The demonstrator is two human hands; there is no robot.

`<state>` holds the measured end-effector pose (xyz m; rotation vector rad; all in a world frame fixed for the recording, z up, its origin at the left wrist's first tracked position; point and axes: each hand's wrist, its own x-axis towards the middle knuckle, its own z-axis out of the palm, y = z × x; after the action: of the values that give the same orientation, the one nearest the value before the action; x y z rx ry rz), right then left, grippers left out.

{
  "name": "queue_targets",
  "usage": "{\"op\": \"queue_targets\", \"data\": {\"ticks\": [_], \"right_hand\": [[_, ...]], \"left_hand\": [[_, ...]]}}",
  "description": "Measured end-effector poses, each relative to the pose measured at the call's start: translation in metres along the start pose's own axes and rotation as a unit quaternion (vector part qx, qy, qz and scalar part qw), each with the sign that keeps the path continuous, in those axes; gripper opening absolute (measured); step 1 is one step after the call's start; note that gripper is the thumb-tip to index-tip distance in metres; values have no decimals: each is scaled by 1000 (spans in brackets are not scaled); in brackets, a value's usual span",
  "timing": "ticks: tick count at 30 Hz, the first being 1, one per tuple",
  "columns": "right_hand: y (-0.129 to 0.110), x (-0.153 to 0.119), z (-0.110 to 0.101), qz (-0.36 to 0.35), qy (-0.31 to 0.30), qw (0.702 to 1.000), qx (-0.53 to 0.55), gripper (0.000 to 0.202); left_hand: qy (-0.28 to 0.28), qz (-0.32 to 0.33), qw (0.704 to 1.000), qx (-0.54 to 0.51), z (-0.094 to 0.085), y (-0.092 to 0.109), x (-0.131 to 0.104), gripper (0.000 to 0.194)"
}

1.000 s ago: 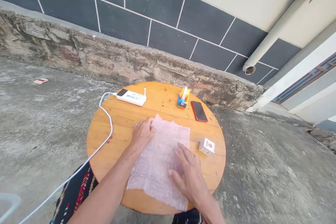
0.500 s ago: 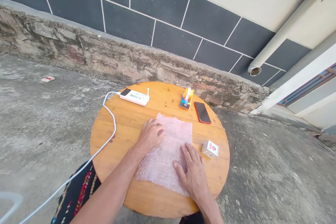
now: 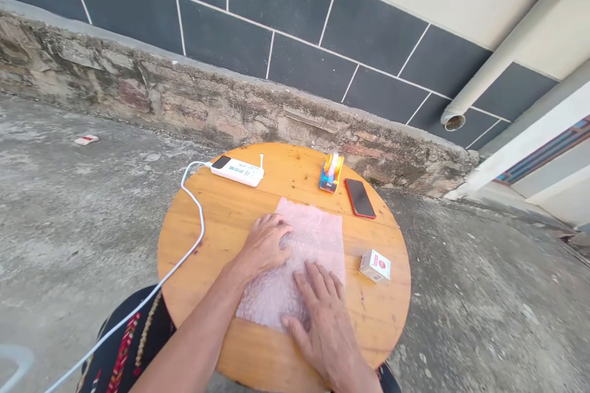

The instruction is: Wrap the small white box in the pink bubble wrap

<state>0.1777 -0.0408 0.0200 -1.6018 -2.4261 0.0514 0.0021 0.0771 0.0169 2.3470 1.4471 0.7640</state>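
Observation:
A sheet of pinkish bubble wrap (image 3: 313, 227) lies spread on the round wooden table (image 3: 198, 282). On its left edge rests my left hand (image 3: 267, 244), fingers bent a little and touching the wrap, with nothing visibly gripped. My right hand (image 3: 322, 319) lies flat over the lower right part of the sheet, its fingers spread and the thumb apart. A small white box (image 3: 375, 266) stands to the right of the wrap, close to my right hand. Both hands hide parts of the sheet beneath them.
Toward the back are a white power bank (image 3: 237, 171) with a white cable (image 3: 201, 215) running off left, an orange and blue tape dispenser (image 3: 331, 173), and a red-edged phone (image 3: 360, 198). Behind the table runs a low stone wall base (image 3: 258, 112).
My right hand has slid left and down across the bubble wrap, away from its right edge. My left hand stays at the left edge, its pose slightly shifted.

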Motion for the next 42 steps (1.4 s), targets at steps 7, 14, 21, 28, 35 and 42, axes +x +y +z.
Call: {"op": "queue_targets", "data": {"ticks": [7,14,21,28,35,42], "right_hand": [[20,-47,13,-56,57,996,-41,55],[27,-67,-2,-21,111,993,34,18],[26,3,-17,38,62,997,28,43],[42,12,7,37,54,998,-11,58],[48,4,5,19,36,999,14,66],[48,-18,-3,30,20,999,31,67]], "left_hand": [[-3,-4,1000,-6,0,-1,0,34],[-10,-12,1000,-7,2,-1,1,36],[-22,-1,1000,-5,-1,-1,1,51],[-81,27,996,-31,-7,-8,-3,74],[-81,32,995,-42,-8,-10,-3,76],[-83,41,995,-41,-8,-11,-5,76]]}}
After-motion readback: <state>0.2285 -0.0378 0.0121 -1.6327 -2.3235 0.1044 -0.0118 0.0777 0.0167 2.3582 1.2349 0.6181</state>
